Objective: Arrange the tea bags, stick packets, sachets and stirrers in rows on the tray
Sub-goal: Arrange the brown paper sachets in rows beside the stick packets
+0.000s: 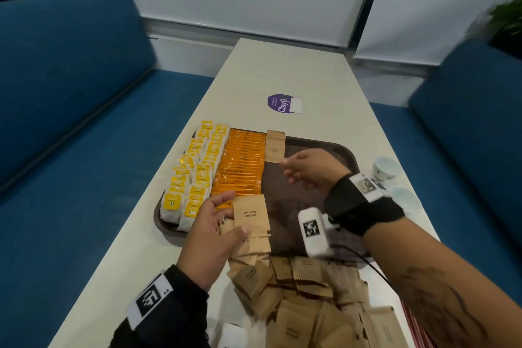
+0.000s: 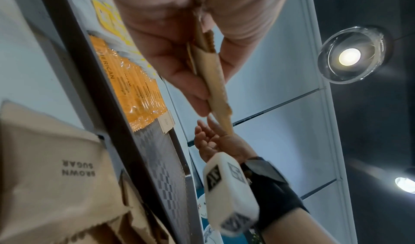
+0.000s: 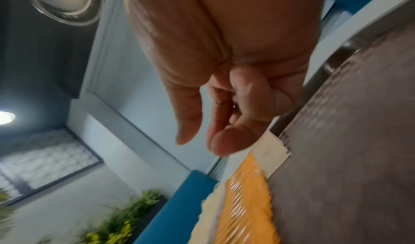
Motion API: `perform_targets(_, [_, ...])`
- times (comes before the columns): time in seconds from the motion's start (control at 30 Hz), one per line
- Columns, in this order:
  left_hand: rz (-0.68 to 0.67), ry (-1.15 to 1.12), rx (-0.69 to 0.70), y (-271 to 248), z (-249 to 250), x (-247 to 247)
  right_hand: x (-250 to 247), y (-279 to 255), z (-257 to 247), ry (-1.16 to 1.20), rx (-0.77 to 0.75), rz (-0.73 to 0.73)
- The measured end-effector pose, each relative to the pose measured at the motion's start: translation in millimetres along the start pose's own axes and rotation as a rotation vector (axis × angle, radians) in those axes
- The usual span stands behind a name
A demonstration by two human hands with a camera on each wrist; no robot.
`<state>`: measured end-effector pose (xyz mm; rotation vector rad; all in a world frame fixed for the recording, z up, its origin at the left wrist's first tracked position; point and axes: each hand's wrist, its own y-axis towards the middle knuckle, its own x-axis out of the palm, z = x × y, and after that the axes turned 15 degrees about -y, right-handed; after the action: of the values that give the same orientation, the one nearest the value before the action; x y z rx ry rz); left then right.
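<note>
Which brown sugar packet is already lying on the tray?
The single brown sugar sachet at the tray's far edge, beside the orange stick packets. The others are gripped in the left hand or piled loose on the table.

— How many trays are seen? How many rows are laid on it?
— One brown tray (image 1: 316, 147) is seen. Two rows of yellow tea bags (image 1: 195, 169) and one row of orange stick packets (image 1: 243, 161) are laid on it; single pieces cannot be counted.
— And brown sugar sachets?
— One sachet (image 1: 276, 146) is laid at the far rim; the loose heap (image 1: 310, 291) cannot be counted. Two cups (image 1: 384, 168) are seen beside the tray.
</note>
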<state>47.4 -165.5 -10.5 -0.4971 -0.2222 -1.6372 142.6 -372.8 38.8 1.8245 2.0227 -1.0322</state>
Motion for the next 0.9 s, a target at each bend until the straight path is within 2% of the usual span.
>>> perform_targets(0.1, [-0.012,0.024,0.012,-5,0,3,15,-45,3,-0.022,-0.038,-0.147])
perform_targets(0.2, [-0.033,0.068,0.023,-11,-2,6,32,-78,7,0.038,-0.048,-0.226])
perform_targets(0.3, [-0.042,0.107,0.024,-13,-6,6,45,-94,13,0.184,-0.041,-0.239])
perform_targets(0.47, [-0.022,0.062,-0.03,-13,-8,5,45,-94,15,0.169,-0.014,-0.194])
perform_targets(0.6, [-0.01,-0.011,-0.117,-7,-4,8,37,-78,6,0.138,-0.05,-0.177])
perform_targets(0.67, [-0.015,-0.009,-0.113,-5,-3,7,28,-57,1,0.111,-0.044,-0.113])
perform_targets(0.8, [0.001,-0.025,-0.108,2,-4,4,2,2,-5,0.059,0.032,0.067])
perform_targets(0.9, [0.017,-0.003,-0.1,5,-7,2,-10,39,-7,-0.005,0.132,0.105])
